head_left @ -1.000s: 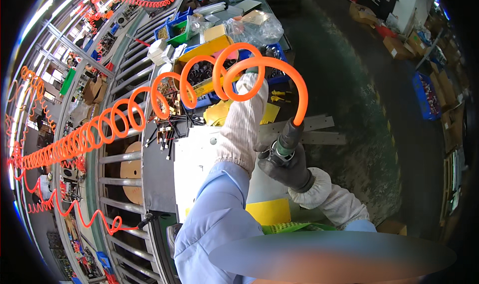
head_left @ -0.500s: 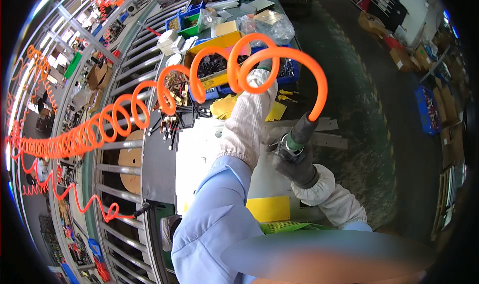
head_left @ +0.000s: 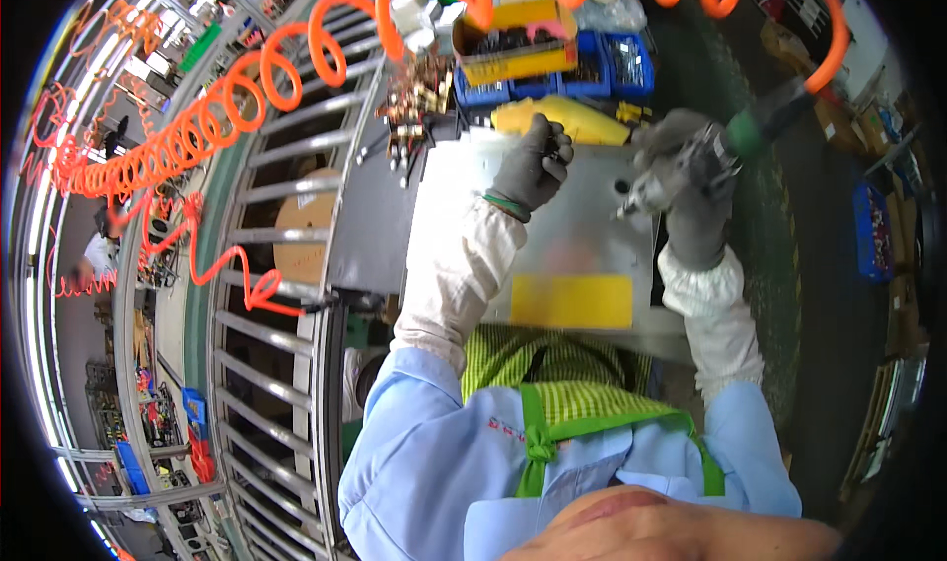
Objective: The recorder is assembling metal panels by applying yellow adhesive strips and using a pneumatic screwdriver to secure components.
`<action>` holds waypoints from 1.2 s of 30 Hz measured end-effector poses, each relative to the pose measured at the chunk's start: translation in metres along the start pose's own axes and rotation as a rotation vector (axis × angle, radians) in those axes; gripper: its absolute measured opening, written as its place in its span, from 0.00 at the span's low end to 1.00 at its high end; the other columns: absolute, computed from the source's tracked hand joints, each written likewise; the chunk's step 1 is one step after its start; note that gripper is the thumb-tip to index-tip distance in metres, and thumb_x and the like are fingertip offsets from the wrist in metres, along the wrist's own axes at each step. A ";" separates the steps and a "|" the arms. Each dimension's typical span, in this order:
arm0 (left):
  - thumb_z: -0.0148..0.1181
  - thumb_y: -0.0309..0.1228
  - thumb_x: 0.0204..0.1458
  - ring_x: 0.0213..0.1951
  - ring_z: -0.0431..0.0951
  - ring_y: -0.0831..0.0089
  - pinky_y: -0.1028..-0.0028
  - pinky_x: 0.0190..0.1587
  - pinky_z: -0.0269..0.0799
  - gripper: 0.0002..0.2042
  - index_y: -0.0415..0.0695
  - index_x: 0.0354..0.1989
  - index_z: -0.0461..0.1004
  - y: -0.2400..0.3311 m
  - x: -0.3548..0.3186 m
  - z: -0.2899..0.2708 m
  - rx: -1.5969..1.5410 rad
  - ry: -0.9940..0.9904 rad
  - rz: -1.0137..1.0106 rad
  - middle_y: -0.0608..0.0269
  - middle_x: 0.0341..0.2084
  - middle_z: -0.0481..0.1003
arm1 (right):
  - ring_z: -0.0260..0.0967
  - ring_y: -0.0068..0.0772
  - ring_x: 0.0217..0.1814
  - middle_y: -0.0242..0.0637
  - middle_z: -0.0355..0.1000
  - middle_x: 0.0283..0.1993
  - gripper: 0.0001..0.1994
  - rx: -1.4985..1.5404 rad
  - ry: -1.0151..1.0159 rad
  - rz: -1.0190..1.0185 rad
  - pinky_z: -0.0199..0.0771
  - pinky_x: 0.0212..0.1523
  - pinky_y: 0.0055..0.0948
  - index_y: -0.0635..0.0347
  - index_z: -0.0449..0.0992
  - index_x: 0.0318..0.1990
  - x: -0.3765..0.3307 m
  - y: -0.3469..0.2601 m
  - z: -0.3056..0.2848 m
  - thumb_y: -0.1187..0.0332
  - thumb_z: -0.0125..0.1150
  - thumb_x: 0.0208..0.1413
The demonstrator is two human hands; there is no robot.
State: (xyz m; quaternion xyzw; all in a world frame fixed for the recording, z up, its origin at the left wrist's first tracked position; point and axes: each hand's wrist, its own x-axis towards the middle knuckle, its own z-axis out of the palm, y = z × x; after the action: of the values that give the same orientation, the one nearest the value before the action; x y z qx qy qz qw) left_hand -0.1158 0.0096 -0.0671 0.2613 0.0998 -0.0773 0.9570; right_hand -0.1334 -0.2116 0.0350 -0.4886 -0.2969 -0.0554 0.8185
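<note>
My left hand (head_left: 534, 170), in a grey glove, is closed above the grey metal sheet (head_left: 582, 236). Small dark bits show at its curled fingertips, too small to name. At the right, my gloved right hand (head_left: 698, 221) is wrapped round a metal air tool (head_left: 681, 175), its nozzle pointing left over the sheet's edge. From the tool's green and black end, an orange coiled hose (head_left: 834, 43) arches up and away to the left. A yellow rectangle (head_left: 572, 301) lies along the sheet's near edge.
Behind the sheet stand a yellow box (head_left: 518, 66) of black parts and blue bins (head_left: 626, 63) of small hardware. Yellow pieces (head_left: 562, 119) lie before them. Brass-coloured parts with dark leads (head_left: 414, 103) are piled at the left, beside a roller conveyor (head_left: 286, 236).
My left hand has drawn back from the bins to above the sheet, its fingers now curled. My right hand has swung the air tool outward to the right, stretching the hose across the top.
</note>
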 end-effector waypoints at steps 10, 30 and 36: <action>0.50 0.34 0.64 0.31 0.72 0.81 0.89 0.23 0.69 0.11 0.41 0.48 0.69 -0.051 -0.092 -0.019 -0.282 -0.171 -0.078 0.65 0.32 0.73 | 0.76 0.36 0.46 0.43 0.74 0.43 0.17 0.072 0.013 -0.239 0.79 0.44 0.31 0.68 0.69 0.51 -0.020 -0.028 0.039 0.77 0.54 0.52; 0.50 0.30 0.64 0.26 0.68 0.83 0.89 0.20 0.60 0.12 0.36 0.50 0.68 -0.071 -0.117 -0.019 0.113 -0.258 -0.197 0.62 0.33 0.72 | 0.75 0.36 0.43 0.46 0.74 0.46 0.21 0.074 -0.014 -0.185 0.78 0.45 0.33 0.66 0.68 0.54 -0.036 -0.014 0.016 0.69 0.56 0.52; 0.51 0.33 0.63 0.22 0.66 0.84 0.87 0.21 0.60 0.12 0.37 0.48 0.71 -0.082 -0.116 -0.008 0.549 -0.335 -0.351 0.65 0.29 0.74 | 0.75 0.37 0.47 0.46 0.75 0.46 0.22 0.345 -0.217 -0.037 0.79 0.45 0.31 0.67 0.68 0.54 -0.044 -0.021 -0.016 0.71 0.59 0.51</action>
State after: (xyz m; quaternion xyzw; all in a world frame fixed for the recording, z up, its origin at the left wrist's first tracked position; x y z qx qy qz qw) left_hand -0.2458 -0.0449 -0.0870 0.4708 -0.0397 -0.3059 0.8266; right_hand -0.1703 -0.2449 0.0222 -0.3387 -0.3972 0.0344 0.8522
